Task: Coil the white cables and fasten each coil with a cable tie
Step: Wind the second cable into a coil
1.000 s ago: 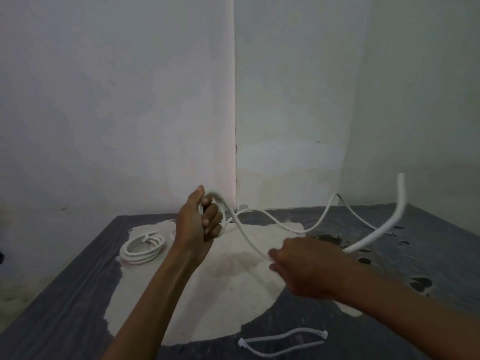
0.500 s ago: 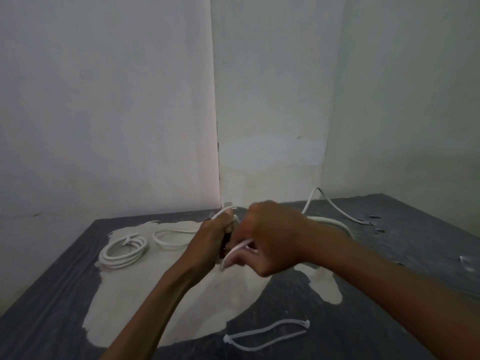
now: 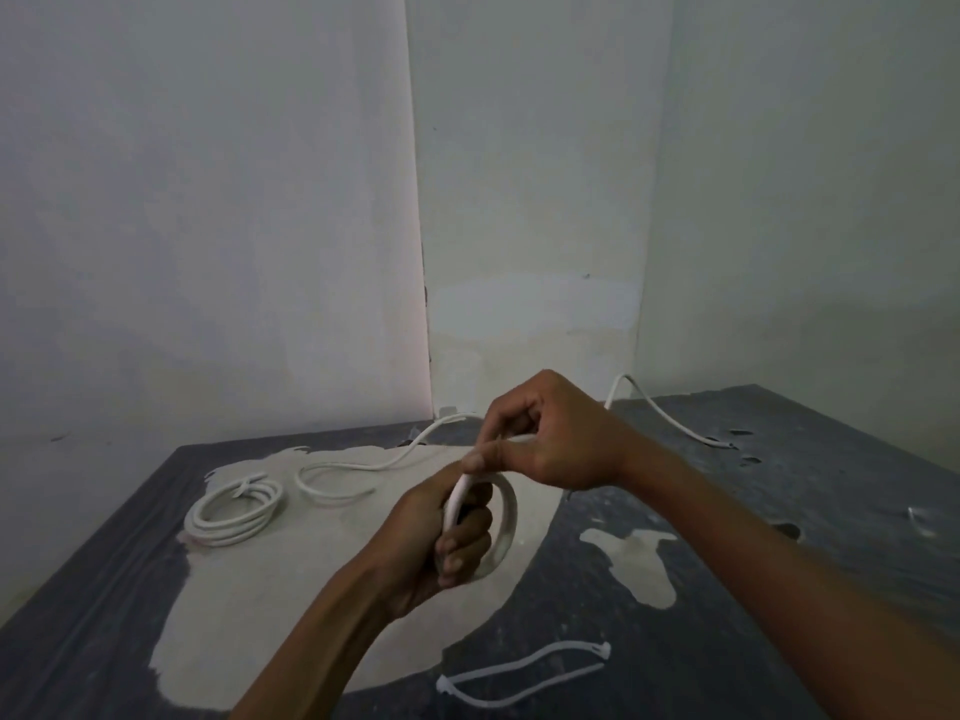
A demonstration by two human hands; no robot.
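White cable (image 3: 506,517) forms a partial coil held above the table (image 3: 779,589), over its pale worn patch (image 3: 270,605). Left hand (image 3: 441,543) has fingers clenched around 1 side of the coil, loop standing roughly upright beyond the knuckles. Right hand (image 3: 550,439) sits just above the left, thumb and forefinger pinching the cable where it meets the top of the loop. Loose remainder of the same cable (image 3: 337,478) appears to trail left and back across the table in a slack curve; another run (image 3: 660,413) arcs up behind the right hand and comes down at the far right. 1 finished coil (image 3: 234,511) lies flat at the left, well apart from both hands; its binding is too small to tell. 2 cable ties (image 3: 524,672) lie loose near the front edge.
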